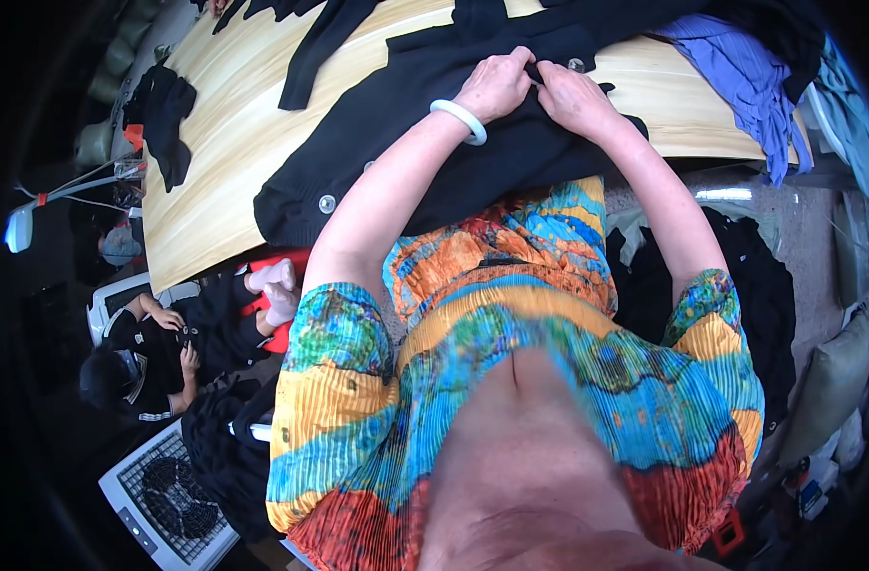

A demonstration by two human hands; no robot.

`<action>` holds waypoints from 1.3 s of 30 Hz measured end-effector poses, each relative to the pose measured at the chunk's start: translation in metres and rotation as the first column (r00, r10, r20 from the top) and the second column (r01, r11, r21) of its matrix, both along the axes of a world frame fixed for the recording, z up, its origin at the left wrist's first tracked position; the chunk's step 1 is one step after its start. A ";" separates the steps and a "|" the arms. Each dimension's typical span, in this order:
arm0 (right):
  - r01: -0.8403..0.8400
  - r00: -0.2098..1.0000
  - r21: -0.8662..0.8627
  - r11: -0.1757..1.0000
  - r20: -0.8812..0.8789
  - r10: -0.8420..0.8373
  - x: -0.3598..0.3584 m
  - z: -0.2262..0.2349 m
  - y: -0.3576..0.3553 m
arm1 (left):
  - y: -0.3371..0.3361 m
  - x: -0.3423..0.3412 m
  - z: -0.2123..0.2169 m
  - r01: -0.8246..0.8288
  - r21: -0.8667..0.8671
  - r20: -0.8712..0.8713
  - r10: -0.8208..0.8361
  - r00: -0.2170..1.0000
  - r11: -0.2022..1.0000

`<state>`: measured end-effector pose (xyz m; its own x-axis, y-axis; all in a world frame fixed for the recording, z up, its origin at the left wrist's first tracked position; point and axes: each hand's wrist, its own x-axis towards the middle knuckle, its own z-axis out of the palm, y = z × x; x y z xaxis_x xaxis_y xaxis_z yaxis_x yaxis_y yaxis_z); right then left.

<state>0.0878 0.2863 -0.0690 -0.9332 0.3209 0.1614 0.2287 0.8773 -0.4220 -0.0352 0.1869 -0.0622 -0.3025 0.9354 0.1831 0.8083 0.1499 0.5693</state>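
Observation:
A black knitted cardigan (pixel 377 114) is spread over the near side of the wooden table and hangs partly past its edge toward my lap. My left hand (pixel 496 88), with a pale bangle (pixel 459 121) on its wrist, pinches the cardigan with closed fingers. Close beside it my right hand (pixel 575 97) also has its fingertips closed on the fabric. What lies right between the fingertips is too small to make out. One shiny round button (pixel 575 65) shows just beyond my right hand. Another button (pixel 327 204) lies at the cardigan's lower left.
More black garments lie on the table (pixel 225 124) at the far side and left edge. Purple cloth (pixel 739 76) drapes over its right end. At the lower left, another person (pixel 158 352) sits holding black fabric, near a fan (pixel 173 495). Dark cloth (pixel 739 295) is heaped at my right.

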 end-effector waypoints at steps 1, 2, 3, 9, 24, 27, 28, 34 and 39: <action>0.002 1.000 0.000 1.000 -0.006 -0.002 0.000 0.000 0.001 | 0.000 -0.001 -0.001 0.005 -0.007 0.018 -0.005 1.000 1.000; 0.009 1.000 -0.025 1.000 -0.013 -0.010 0.000 -0.001 0.002 | 0.000 -0.002 -0.002 0.000 -0.018 0.014 0.001 1.000 1.000; 0.018 1.000 -0.050 0.999 -0.018 -0.019 0.001 -0.002 0.004 | 0.000 -0.004 -0.003 0.021 0.029 0.054 -0.022 0.998 0.999; -0.115 0.988 -0.271 0.956 -0.130 0.082 -0.001 -0.011 0.028 | 0.002 -0.022 -0.003 0.093 -0.026 0.224 -0.085 0.971 0.995; -0.003 0.999 -0.163 0.987 0.046 0.011 0.038 0.003 0.056 | 0.016 -0.027 0.005 0.120 -0.233 0.381 -0.023 0.924 0.965; 0.005 1.000 -0.126 0.992 0.011 -0.004 0.043 -0.008 0.054 | 0.033 -0.023 0.012 0.139 -0.305 0.226 -0.070 0.971 0.942; 0.020 1.000 -0.102 0.995 0.010 -0.019 0.043 -0.011 0.052 | 0.040 -0.019 0.013 0.139 -0.297 0.197 -0.081 0.977 0.945; 0.051 0.973 -0.090 0.995 -0.221 -0.070 0.039 -0.026 0.043 | 0.079 0.020 0.004 -0.117 -0.239 -0.253 0.054 0.966 0.964; 0.150 0.969 -0.019 0.989 -0.198 -0.150 0.045 -0.029 0.041 | 0.093 0.017 -0.004 -0.020 -0.388 -0.175 -0.053 0.983 0.921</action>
